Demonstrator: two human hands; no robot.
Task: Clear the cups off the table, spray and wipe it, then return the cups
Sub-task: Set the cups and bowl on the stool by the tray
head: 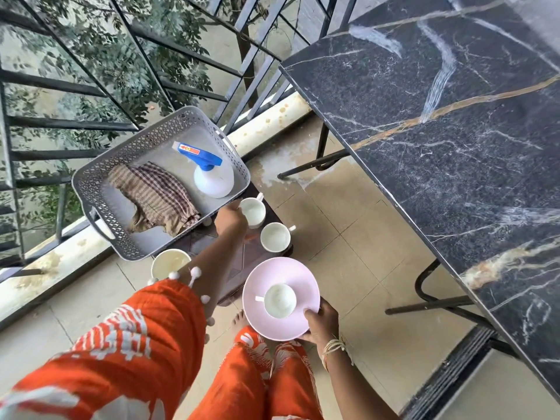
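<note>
Three white cups stand on a low dark stool (242,262): the far cup (253,212), a middle cup (275,237), and a larger near cup (169,263). The left hand (231,220) has its grip curled on the far cup's rim. A fourth cup (279,300) sits on a pink plate (281,324), which the right hand (321,322) holds by its edge. A grey basket (91,189) on the stool holds a spray bottle (212,177) and a checked cloth (157,198). The dark marble tabletop (454,116) stands to the right, streaked.

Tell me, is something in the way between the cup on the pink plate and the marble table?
Nothing visible. The cup sits on the plate held by the right hand; only open floor lies toward the table.
</note>
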